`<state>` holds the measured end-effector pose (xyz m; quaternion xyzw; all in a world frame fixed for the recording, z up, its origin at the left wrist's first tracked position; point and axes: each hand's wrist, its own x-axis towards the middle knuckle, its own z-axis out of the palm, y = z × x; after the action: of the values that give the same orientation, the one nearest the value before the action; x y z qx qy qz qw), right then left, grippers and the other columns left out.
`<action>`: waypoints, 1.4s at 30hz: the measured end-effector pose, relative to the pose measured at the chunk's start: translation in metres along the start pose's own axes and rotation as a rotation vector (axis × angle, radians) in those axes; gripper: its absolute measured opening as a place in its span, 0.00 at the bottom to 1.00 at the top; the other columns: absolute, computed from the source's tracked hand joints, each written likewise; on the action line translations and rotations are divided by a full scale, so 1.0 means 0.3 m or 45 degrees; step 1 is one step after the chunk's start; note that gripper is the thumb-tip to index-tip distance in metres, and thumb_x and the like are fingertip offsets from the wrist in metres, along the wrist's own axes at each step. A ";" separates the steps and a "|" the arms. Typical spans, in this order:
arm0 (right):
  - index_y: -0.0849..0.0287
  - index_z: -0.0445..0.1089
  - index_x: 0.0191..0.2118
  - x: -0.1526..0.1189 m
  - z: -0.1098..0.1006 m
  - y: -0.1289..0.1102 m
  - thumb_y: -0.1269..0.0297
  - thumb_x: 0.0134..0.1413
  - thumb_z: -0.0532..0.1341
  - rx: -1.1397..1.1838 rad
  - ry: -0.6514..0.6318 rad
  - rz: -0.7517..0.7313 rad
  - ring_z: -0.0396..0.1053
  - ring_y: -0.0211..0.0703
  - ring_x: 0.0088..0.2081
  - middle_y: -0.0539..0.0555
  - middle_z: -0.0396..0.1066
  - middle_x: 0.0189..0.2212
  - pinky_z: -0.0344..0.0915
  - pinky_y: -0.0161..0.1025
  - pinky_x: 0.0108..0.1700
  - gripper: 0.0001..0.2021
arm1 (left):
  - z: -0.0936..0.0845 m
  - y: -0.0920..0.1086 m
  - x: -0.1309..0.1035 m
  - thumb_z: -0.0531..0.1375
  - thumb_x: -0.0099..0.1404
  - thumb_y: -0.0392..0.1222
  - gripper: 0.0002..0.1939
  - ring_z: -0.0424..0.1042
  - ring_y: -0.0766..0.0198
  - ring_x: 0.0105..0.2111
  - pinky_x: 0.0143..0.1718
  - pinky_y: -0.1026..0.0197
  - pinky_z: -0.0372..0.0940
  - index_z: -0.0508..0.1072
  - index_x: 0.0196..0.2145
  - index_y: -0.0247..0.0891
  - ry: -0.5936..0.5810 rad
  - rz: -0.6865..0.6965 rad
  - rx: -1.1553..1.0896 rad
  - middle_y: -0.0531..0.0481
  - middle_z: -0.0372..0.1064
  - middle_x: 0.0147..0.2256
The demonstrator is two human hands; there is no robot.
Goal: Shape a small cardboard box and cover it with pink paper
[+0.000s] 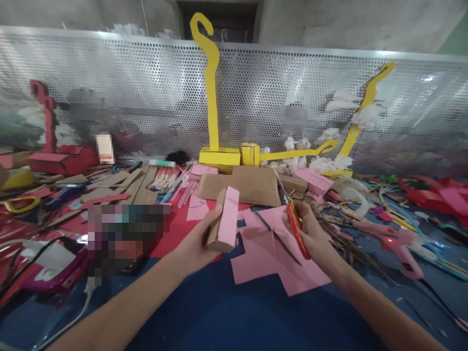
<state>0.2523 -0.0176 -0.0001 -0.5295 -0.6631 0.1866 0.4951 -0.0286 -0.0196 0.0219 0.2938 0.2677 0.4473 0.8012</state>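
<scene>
My left hand (197, 240) grips a small cardboard box (216, 229) whose right-hand long face carries pink paper (231, 214). To the right, my right hand (315, 235) is closed on a pair of scissors (297, 234) with red and yellow handles, the blades pointing up and away from me. Between and below the hands lies a sheet of pink paper (256, 268) with notched edges. A thin dark strip or tool (283, 243) rests across it; its kind is unclear. Behind the box stands a larger brown cardboard piece (252, 185).
A pink glue gun (393, 241) with a lit red light lies at right, its cord trailing forward. Yellow hooked paper shapes (211, 107) stand at the back by a perforated metal panel (146, 73). At left are cardboard strips (146, 183) and a purple power strip (54, 278).
</scene>
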 end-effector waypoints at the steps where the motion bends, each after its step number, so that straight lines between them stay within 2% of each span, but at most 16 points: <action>1: 0.52 0.61 0.51 -0.003 0.000 -0.008 0.45 0.59 0.64 -0.028 -0.001 -0.004 0.70 0.52 0.47 0.56 0.69 0.45 0.68 0.50 0.53 0.22 | -0.001 -0.004 0.001 0.67 0.62 0.54 0.23 0.74 0.58 0.35 0.38 0.56 0.70 0.72 0.49 0.37 0.019 -0.008 0.055 0.41 0.75 0.41; 4: 0.53 0.62 0.51 -0.016 0.003 -0.030 0.47 0.57 0.66 -0.186 -0.025 0.010 0.71 0.55 0.48 0.59 0.70 0.48 0.68 0.52 0.53 0.24 | -0.006 -0.017 0.010 0.71 0.58 0.53 0.33 0.76 0.54 0.40 0.41 0.54 0.71 0.66 0.56 0.40 0.133 0.072 0.330 0.39 0.74 0.47; 7: 0.54 0.64 0.52 -0.025 0.017 -0.025 0.47 0.56 0.67 -0.244 -0.076 0.014 0.72 0.58 0.49 0.61 0.72 0.48 0.68 0.54 0.53 0.24 | -0.013 -0.020 0.016 0.73 0.55 0.51 0.41 0.73 0.46 0.52 0.51 0.49 0.69 0.62 0.62 0.44 0.167 0.413 0.857 0.38 0.70 0.57; 9: 0.54 0.65 0.51 -0.028 0.027 -0.009 0.46 0.56 0.66 -0.243 -0.099 0.003 0.72 0.58 0.48 0.60 0.72 0.46 0.70 0.53 0.51 0.23 | -0.018 -0.009 0.013 0.68 0.62 0.54 0.33 0.72 0.43 0.55 0.55 0.46 0.66 0.67 0.61 0.44 0.165 0.601 1.288 0.38 0.72 0.57; 11: 0.54 0.66 0.50 -0.030 0.034 0.004 0.46 0.57 0.65 -0.239 -0.120 -0.007 0.72 0.57 0.47 0.59 0.73 0.45 0.70 0.51 0.50 0.22 | -0.027 0.012 0.005 0.60 0.68 0.56 0.24 0.71 0.40 0.56 0.58 0.42 0.62 0.73 0.57 0.43 0.251 0.689 1.640 0.38 0.74 0.54; 13: 0.54 0.66 0.50 -0.032 0.036 0.010 0.46 0.58 0.65 -0.243 -0.133 -0.011 0.73 0.56 0.47 0.59 0.72 0.46 0.71 0.49 0.49 0.22 | -0.043 0.039 -0.004 0.57 0.70 0.56 0.23 0.66 0.35 0.60 0.63 0.37 0.54 0.74 0.56 0.42 0.407 0.768 1.895 0.35 0.72 0.57; 15: 0.54 0.65 0.50 -0.033 0.035 0.011 0.46 0.58 0.65 -0.254 -0.132 -0.007 0.73 0.55 0.47 0.59 0.72 0.46 0.70 0.48 0.49 0.22 | -0.069 0.064 -0.011 0.56 0.71 0.56 0.27 0.56 0.31 0.66 0.67 0.32 0.43 0.70 0.61 0.41 0.588 0.863 2.159 0.34 0.63 0.65; 17: 0.54 0.65 0.50 -0.032 0.034 0.013 0.46 0.59 0.64 -0.265 -0.123 -0.002 0.73 0.55 0.46 0.59 0.72 0.46 0.70 0.49 0.48 0.21 | -0.099 0.083 -0.015 0.52 0.72 0.56 0.29 0.55 0.27 0.66 0.65 0.26 0.39 0.65 0.66 0.40 0.809 0.870 2.455 0.31 0.57 0.68; 20: 0.53 0.64 0.50 -0.029 0.034 0.022 0.47 0.60 0.64 -0.252 -0.127 0.000 0.73 0.55 0.46 0.59 0.72 0.46 0.70 0.49 0.48 0.20 | -0.138 0.095 -0.021 0.48 0.74 0.58 0.32 0.66 0.23 0.58 0.59 0.17 0.40 0.61 0.68 0.37 1.055 0.688 2.717 0.25 0.57 0.67; 23: 0.53 0.63 0.50 -0.027 0.036 0.029 0.48 0.60 0.65 -0.246 -0.143 0.011 0.73 0.55 0.47 0.58 0.71 0.47 0.70 0.49 0.48 0.20 | -0.148 0.093 -0.028 0.47 0.74 0.59 0.34 0.73 0.25 0.50 0.57 0.15 0.39 0.61 0.68 0.36 1.116 0.617 2.813 0.23 0.60 0.64; 28: 0.53 0.64 0.50 -0.028 0.036 0.028 0.48 0.60 0.64 -0.241 -0.144 0.013 0.73 0.54 0.46 0.58 0.71 0.46 0.70 0.50 0.47 0.20 | -0.133 0.095 -0.035 0.49 0.74 0.59 0.34 0.74 0.27 0.49 0.59 0.16 0.38 0.60 0.68 0.36 1.142 0.651 2.801 0.23 0.62 0.63; 31: 0.54 0.64 0.51 -0.028 0.033 0.020 0.49 0.60 0.64 -0.251 -0.135 0.031 0.73 0.54 0.45 0.58 0.72 0.46 0.69 0.49 0.47 0.20 | -0.118 0.107 -0.027 0.49 0.74 0.55 0.31 0.72 0.27 0.52 0.61 0.20 0.42 0.64 0.66 0.33 1.021 0.720 2.749 0.24 0.64 0.62; 34: 0.54 0.65 0.50 -0.026 0.028 0.007 0.50 0.60 0.64 -0.260 -0.136 0.026 0.73 0.54 0.46 0.59 0.72 0.46 0.69 0.47 0.46 0.19 | -0.084 0.098 -0.020 0.49 0.75 0.54 0.26 0.70 0.34 0.57 0.61 0.35 0.56 0.70 0.60 0.38 0.670 0.840 2.490 0.33 0.69 0.60; 36: 0.54 0.65 0.49 -0.025 0.026 0.000 0.49 0.60 0.64 -0.281 -0.133 0.024 0.73 0.54 0.45 0.59 0.73 0.46 0.69 0.47 0.46 0.19 | -0.051 0.071 -0.023 0.51 0.73 0.59 0.27 0.71 0.38 0.56 0.57 0.41 0.64 0.72 0.59 0.40 0.454 0.784 2.218 0.35 0.73 0.56; 39: 0.54 0.65 0.50 -0.026 0.025 -0.004 0.49 0.60 0.64 -0.306 -0.132 0.023 0.73 0.54 0.45 0.59 0.73 0.46 0.69 0.47 0.47 0.19 | -0.010 0.018 -0.035 0.56 0.69 0.64 0.33 0.73 0.42 0.55 0.52 0.45 0.68 0.64 0.65 0.46 0.151 0.498 1.980 0.40 0.71 0.60; 42: 0.54 0.64 0.50 -0.028 0.025 -0.004 0.49 0.61 0.63 -0.306 -0.143 0.011 0.73 0.55 0.47 0.59 0.72 0.47 0.69 0.48 0.49 0.19 | 0.002 -0.015 -0.040 0.67 0.60 0.60 0.44 0.68 0.38 0.60 0.55 0.41 0.66 0.58 0.69 0.45 0.101 0.461 1.967 0.39 0.65 0.64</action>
<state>0.2450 -0.0233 -0.0063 -0.5765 -0.7052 0.1373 0.3893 -0.0310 -0.0322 0.0211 0.7894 0.4786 0.2684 0.2753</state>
